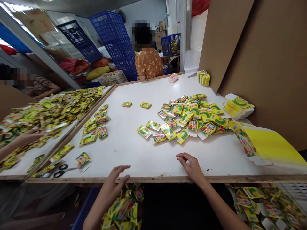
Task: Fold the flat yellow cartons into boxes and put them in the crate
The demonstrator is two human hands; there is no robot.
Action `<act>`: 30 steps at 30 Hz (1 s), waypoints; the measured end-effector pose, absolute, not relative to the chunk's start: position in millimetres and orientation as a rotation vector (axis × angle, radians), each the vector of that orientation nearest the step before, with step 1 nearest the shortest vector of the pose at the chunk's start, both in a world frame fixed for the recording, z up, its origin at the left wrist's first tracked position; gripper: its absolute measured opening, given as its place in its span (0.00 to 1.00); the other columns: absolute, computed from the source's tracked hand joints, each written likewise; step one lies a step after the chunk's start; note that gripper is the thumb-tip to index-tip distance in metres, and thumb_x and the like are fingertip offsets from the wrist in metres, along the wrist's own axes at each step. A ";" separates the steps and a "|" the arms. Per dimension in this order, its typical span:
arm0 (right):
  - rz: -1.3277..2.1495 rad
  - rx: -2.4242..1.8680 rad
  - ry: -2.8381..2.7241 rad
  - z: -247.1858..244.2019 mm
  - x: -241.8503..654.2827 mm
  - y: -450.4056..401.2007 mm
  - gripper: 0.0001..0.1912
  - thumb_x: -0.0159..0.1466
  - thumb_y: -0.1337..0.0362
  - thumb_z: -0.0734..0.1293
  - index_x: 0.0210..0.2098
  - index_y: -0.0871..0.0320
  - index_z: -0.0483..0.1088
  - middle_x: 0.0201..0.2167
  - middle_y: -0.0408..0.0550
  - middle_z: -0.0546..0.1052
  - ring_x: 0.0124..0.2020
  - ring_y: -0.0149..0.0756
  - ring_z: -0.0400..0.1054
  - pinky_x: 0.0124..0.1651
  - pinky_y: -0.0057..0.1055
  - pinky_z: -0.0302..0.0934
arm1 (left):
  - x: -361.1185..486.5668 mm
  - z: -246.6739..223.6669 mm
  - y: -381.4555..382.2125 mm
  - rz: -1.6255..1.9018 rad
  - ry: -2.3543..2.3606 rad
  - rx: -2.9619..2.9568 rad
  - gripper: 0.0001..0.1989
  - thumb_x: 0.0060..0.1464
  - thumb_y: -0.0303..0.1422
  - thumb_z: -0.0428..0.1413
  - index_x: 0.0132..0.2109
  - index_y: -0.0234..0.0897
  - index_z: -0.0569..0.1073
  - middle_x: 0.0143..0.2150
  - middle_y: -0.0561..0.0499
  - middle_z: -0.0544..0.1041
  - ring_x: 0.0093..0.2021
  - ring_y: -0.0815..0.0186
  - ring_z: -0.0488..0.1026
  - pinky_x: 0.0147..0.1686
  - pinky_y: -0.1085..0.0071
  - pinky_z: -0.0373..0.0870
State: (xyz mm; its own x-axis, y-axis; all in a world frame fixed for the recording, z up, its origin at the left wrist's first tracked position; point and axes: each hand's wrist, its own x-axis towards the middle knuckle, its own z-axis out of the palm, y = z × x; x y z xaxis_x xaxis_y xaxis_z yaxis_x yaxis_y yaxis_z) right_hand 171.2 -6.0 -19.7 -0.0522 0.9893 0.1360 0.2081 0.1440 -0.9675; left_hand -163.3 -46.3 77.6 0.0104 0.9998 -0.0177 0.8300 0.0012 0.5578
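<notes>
My left hand (pixel 117 180) is over the front edge of the white table (pixel 124 140), thumb and fingers apart, with nothing in it. My right hand (pixel 190 166) hovers at the front of the tabletop, fingers loosely curled, with nothing visible between thumb and forefinger. Beyond it is a heap of small yellow and green printed boxes (pixel 168 131), some with white end flaps out. Two single boxes (pixel 145 105) lie apart toward the back. A looser group of boxes (pixel 88 139) is at the left, and black-handled scissors (pixel 59 171) rest in the front left corner.
Flat carton stacks (pixel 238 105) and a yellow sheet (pixel 275 143) are at the right. A wooden strip (pixel 79 127) separates a neighbouring table piled with yellow packets (pixel 59 108), where another person's hand (pixel 28 137) reaches in. Filled containers (pixel 261 204) sit below. Blue crates (pixel 112 35) stand behind.
</notes>
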 end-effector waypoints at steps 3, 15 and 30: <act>1.040 -1.242 -1.485 -18.4 169.2 -4.9 0.15 0.64 0.55 0.61 0.39 0.56 0.74 0.34 0.47 0.78 0.32 0.36 0.68 0.36 0.30 0.63 | -151.8 51.4 5.5 0.674 1.887 2.094 0.22 0.56 0.38 0.51 0.58 0.42 0.65 0.58 0.44 0.67 0.59 0.56 0.65 0.56 0.57 0.65; 0.966 -1.272 -1.468 -22.0 168.7 -3.2 0.14 0.65 0.56 0.60 0.37 0.57 0.74 0.32 0.48 0.78 0.32 0.36 0.69 0.36 0.29 0.62 | -133.3 5.1 154.4 0.653 1.828 2.480 0.18 0.55 0.29 0.47 0.52 0.37 0.71 0.55 0.42 0.72 0.58 0.53 0.66 0.55 0.55 0.63; 0.914 -1.298 -1.378 -21.0 169.1 -5.4 0.15 0.65 0.55 0.60 0.37 0.56 0.73 0.32 0.49 0.77 0.30 0.37 0.69 0.31 0.29 0.63 | -90.9 36.6 132.4 1.054 1.995 2.189 0.15 0.61 0.36 0.42 0.41 0.34 0.71 0.37 0.43 0.76 0.37 0.60 0.71 0.38 0.66 0.66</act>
State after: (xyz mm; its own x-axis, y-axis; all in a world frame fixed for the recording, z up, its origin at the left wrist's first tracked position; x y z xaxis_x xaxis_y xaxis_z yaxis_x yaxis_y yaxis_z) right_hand 169.1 -5.4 -21.0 0.0675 0.9846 0.1611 0.2352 0.1412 -0.9616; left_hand -90.9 132.4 36.6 -0.0302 0.8829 0.4685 0.8844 -0.1947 0.4241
